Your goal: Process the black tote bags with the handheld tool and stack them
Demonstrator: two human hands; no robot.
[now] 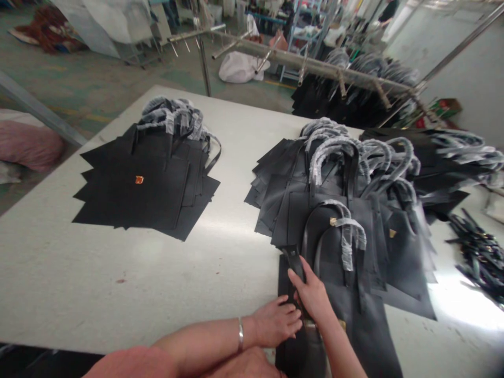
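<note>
Your table (177, 273) carries a black bag (366, 336) close in front of you. Over its left side lies a black strap (292, 258), clasped by your right hand (314, 294); your left hand (277, 321), fingers loosely spread, rests at the strap's nearer part.

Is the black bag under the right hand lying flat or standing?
Flat: the black bag has its broad side up beneath the right hand.
</note>
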